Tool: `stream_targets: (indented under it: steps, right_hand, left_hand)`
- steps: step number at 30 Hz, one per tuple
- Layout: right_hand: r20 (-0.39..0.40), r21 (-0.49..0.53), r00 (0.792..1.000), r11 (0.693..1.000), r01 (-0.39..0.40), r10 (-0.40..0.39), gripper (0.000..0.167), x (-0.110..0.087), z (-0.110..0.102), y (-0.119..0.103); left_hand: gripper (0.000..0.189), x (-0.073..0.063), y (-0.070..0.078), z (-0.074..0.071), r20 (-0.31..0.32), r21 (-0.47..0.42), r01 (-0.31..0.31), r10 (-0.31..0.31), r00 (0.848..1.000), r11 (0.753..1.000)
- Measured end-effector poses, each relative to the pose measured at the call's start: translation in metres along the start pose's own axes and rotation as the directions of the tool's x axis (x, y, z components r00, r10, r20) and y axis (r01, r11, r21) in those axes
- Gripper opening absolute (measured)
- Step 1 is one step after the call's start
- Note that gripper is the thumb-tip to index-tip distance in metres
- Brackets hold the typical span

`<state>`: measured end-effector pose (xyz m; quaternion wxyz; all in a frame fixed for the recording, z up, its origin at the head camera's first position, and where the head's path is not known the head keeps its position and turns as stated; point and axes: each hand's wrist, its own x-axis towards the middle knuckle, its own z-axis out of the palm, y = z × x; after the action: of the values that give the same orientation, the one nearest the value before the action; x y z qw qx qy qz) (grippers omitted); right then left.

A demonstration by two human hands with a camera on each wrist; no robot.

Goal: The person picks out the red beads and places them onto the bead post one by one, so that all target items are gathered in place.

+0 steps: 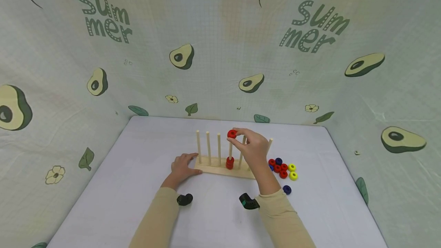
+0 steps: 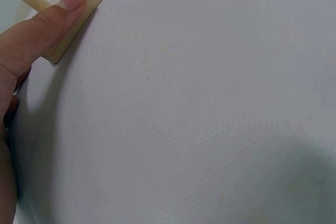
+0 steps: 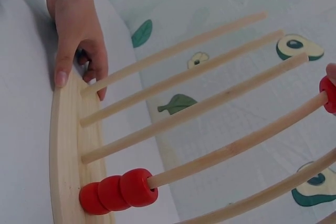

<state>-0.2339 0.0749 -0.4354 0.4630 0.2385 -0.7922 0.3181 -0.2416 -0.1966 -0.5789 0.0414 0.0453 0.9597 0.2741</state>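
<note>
A wooden peg stand (image 1: 215,169) with a row of upright pegs stands on the table. My left hand (image 1: 182,167) holds its left end, thumb on the front edge and fingers round the back, as the right wrist view also shows. Between thumb and fingertips, my right hand (image 1: 253,146) pinches a red ring (image 1: 232,134) at the top of the fourth peg from the left. Three red rings (image 3: 118,190) are stacked at the foot of that same peg. The three pegs to its left carry no rings. My right hand and forearm partly hide the stand's right end.
Right of the stand lies a loose cluster of red rings (image 1: 283,174), yellow rings (image 1: 293,176) and blue rings (image 1: 278,161). One dark blue ring (image 1: 287,190) lies nearer, beside my right forearm. A patterned cloth (image 1: 213,30) hangs behind the white table (image 1: 155,137).
</note>
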Motion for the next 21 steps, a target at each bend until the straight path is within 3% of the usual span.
stream_targets:
  steps: [6,21]
  right_hand:
    - [0.025,-0.027,1.0,0.999,0.018,-0.017,0.033,0.0003,-0.0005,0.0006]
    - [0.044,-0.033,0.998,0.999,0.035,-0.034,0.03,0.0021,-0.0013,0.0015]
  left_hand:
    - [0.081,-0.0049,0.0022,-0.0038,-0.027,0.0,-0.032,0.032,0.999,0.999]
    - [0.08,-0.0004,0.0011,-0.0035,0.011,0.002,0.002,-0.002,1.0,1.0]
